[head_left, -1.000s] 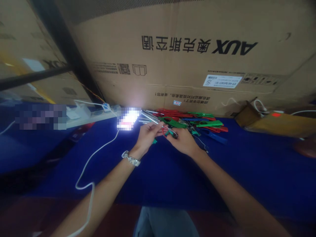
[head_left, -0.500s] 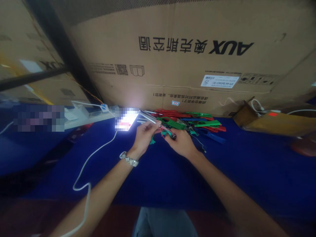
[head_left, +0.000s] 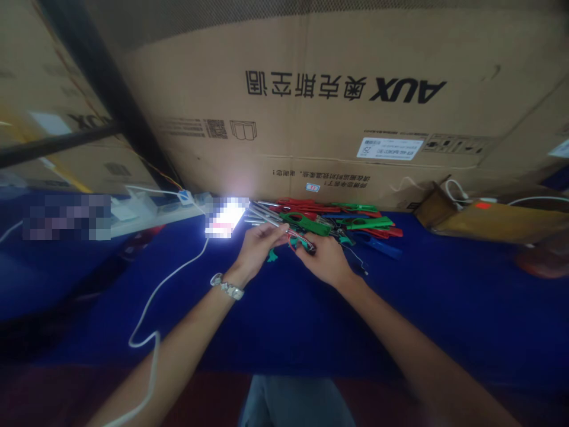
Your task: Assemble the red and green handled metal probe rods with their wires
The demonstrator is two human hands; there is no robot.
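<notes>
Both hands meet over the blue desk (head_left: 444, 296), just near of the tool pile. Left hand (head_left: 258, 249), wristwatch (head_left: 226, 289) on it, has its fingers pinched on a thin metal rod (head_left: 267, 214). Rod's long axis runs diagonally: far-left tip toward the bright lit screen (head_left: 224, 216), near-right end at the hands. Right hand (head_left: 324, 258) is clenched around a small dark part (head_left: 306, 246) at that near-right end; what the part is can't be told. Red, green and blue plastic-handled tools (head_left: 351, 219) lie piled far-right of the hands, against the cardboard box (head_left: 338, 101). White cable (head_left: 155, 296) loops left.
</notes>
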